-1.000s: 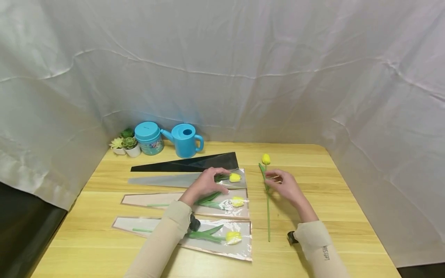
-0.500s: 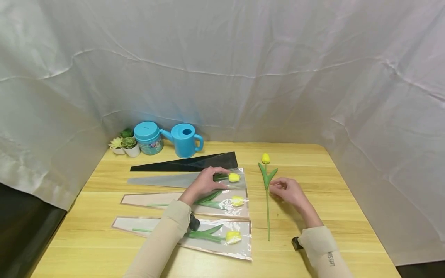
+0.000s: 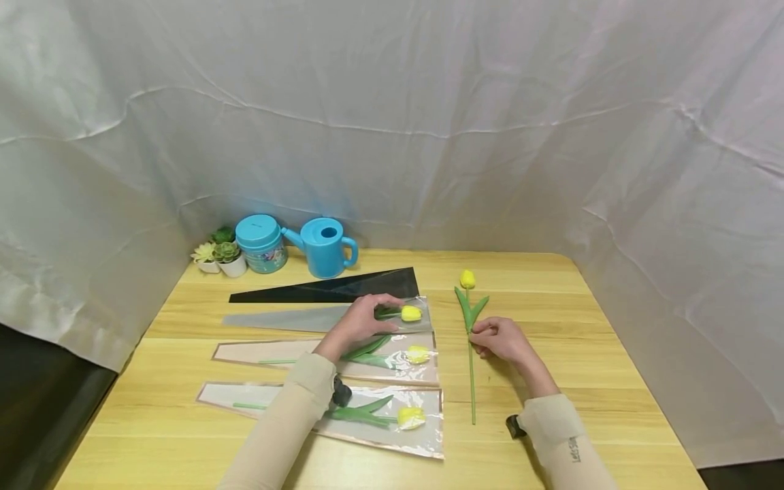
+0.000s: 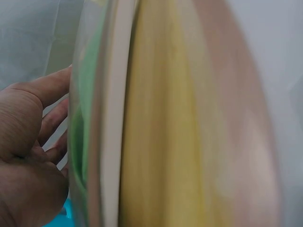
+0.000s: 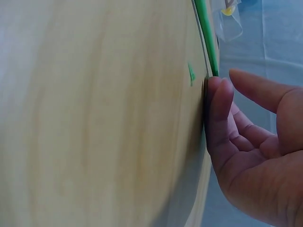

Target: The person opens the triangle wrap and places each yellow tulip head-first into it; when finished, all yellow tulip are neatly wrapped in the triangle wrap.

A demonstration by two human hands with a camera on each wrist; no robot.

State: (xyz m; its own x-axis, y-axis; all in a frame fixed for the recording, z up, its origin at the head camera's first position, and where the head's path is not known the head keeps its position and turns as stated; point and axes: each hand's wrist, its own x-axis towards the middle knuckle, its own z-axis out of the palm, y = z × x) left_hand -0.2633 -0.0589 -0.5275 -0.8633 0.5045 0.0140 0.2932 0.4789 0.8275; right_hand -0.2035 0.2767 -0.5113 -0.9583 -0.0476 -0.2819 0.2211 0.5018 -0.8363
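Right hand (image 3: 502, 338): fingers curled loosely at bare tulip's (image 3: 470, 320) stem, touching, not gripping.
Left hand (image 3: 361, 320): flat, fingers relaxed, pressing grey sleeve (image 3: 294, 318) on worktop (image 3: 588, 381).
Advice: pinch stem just under leaves, lift level.

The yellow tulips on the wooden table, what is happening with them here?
A person is working at the light wooden table. The left hand rests on a grey, clear-fronted plastic sleeve that holds a yellow tulip. The right hand touches the green stem of a loose yellow artificial tulip lying flat, not lifted. Two more sleeved tulips lie nearer the person, and a black sleeve lies behind, apparently empty.
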